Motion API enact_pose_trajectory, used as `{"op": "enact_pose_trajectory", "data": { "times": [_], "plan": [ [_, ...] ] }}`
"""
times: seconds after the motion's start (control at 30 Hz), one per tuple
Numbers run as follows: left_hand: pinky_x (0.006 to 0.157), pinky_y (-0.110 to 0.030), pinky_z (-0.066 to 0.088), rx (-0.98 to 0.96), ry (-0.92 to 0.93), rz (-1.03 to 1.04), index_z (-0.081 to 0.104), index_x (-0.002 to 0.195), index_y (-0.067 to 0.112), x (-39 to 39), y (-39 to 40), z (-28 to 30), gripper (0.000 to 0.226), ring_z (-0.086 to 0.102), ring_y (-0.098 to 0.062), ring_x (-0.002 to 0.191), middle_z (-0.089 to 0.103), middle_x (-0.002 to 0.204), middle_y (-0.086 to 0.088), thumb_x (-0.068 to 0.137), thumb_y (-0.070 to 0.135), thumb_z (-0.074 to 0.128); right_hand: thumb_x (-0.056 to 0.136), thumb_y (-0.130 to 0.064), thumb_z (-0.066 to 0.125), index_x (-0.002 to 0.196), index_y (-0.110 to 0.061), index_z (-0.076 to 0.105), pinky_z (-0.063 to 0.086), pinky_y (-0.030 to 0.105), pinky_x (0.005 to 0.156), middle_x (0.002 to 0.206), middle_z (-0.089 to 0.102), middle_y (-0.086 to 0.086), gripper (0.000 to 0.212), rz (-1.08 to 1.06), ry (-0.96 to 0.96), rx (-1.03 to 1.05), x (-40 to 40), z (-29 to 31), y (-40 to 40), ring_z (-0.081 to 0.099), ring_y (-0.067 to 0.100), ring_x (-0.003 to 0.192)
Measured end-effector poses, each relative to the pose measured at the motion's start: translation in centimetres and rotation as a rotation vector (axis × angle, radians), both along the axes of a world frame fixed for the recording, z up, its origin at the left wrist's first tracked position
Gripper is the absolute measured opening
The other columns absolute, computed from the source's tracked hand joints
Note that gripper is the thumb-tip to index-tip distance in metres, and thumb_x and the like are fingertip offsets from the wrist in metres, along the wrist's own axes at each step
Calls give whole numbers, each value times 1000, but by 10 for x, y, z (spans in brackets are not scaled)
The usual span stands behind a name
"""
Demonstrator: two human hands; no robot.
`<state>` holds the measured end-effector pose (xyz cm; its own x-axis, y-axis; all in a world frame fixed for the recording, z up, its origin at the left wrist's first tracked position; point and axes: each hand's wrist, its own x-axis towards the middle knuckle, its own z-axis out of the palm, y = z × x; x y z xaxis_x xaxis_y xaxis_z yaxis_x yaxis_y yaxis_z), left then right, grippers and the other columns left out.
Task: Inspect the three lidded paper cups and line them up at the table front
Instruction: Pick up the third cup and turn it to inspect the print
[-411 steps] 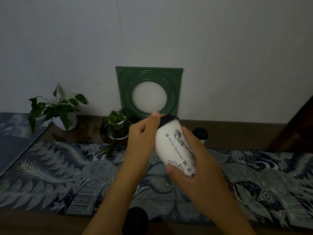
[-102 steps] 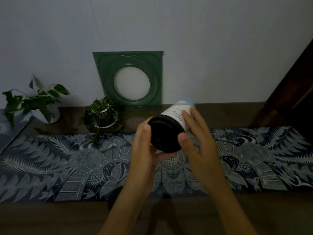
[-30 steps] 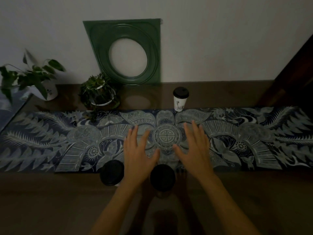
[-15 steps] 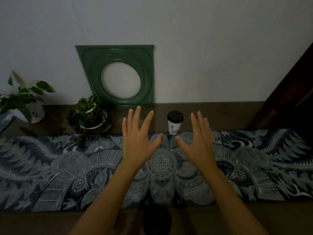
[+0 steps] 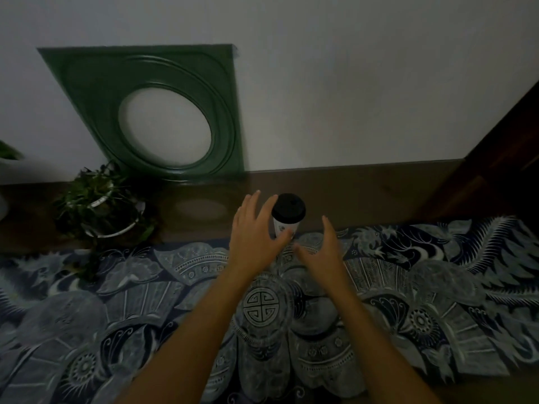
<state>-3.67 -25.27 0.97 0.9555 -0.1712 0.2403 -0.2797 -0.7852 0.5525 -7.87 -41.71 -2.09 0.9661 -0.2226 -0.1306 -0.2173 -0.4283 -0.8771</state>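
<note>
Both hands, left hand (image 5: 253,232) and right hand (image 5: 322,248), flank the cup (image 5: 287,218) (fingers spread).

dim, grainy view, slightly blurred, edges bowed by wide-angle lens.

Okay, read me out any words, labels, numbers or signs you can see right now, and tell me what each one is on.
Paper cup: a small dark print on its white side, too small and blurred to read.
Black lid: no text visible.
Table runner: no words; only a round fret-pattern emblem, a decorative sign rather than readable text.
Green frame on the wall: no text.
</note>
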Motion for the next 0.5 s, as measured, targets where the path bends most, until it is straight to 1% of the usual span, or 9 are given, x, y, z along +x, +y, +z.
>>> {"op": "enact_pose_trajectory", "data": {
  "times": [0.1,0.17,0.2,0.27,0.3,0.37,0.4,0.47,0.5],
  "plan": [
    [118,-54,28,-68,93,-28,36,149,28,21,-15,-9,72,22,-32,150,25,162,-12,86,53,61,85,-37,74,157,-22,5,26,47,119,166,9,3,100,13,58,80,14,-17,1,16,23,151],
    [117,-55,29,-63,114,-51,37,148,29,35,-23,-14,71,23,-31,149,25,162,-11,86,54,61,85,-37,74,157,-21,4,29,48,117,166,10,6,102,10,107,124,24,-28,2,17,26,151],
    [117,-56,29,-54,116,-60,37,148,29,41,-27,-16,71,23,-31,148,26,162,-11,86,53,61,83,-38,76,157,-22,5,30,49,117,166,11,6,104,6,120,144,29,-34,4,18,27,151],
    [116,-56,28,-20,118,-74,37,148,32,53,-31,-21,70,23,-31,148,25,162,-10,86,54,62,77,-47,80,156,-31,10,38,51,113,165,17,4,107,17,107,197,37,-45,4,25,25,149],
    [116,-56,27,7,111,-88,36,148,33,59,-33,-23,71,23,-31,148,25,162,-10,86,56,60,75,-48,81,154,-32,15,43,46,109,163,24,2,104,34,93,191,41,-55,3,32,22,147],
    [115,-57,28,77,89,-131,35,149,35,70,-36,-28,72,23,-33,148,25,162,-11,85,63,54,81,-32,81,152,-23,26,52,29,98,153,41,6,90,67,42,159,47,-61,2,49,15,133],
    [115,-58,29,114,85,-152,34,149,36,74,-37,-30,73,23,-34,148,25,162,-11,85,65,51,83,-27,79,149,-21,32,53,28,94,148,46,9,82,60,27,209,52,-62,4,55,16,127],
    [115,-59,29,181,86,-183,32,149,38,82,-39,-36,73,22,-34,148,25,162,-10,85,67,50,82,-31,78,146,-22,37,53,41,96,143,50,9,76,56,24,211,62,-57,8,57,22,123],
    [115,-58,30,209,82,-189,33,149,38,84,-40,-38,73,23,-35,148,26,162,-10,85,66,51,83,-27,77,145,-20,37,52,45,98,143,50,9,74,70,3,174,68,-59,10,56,25,125]
  ]
}}
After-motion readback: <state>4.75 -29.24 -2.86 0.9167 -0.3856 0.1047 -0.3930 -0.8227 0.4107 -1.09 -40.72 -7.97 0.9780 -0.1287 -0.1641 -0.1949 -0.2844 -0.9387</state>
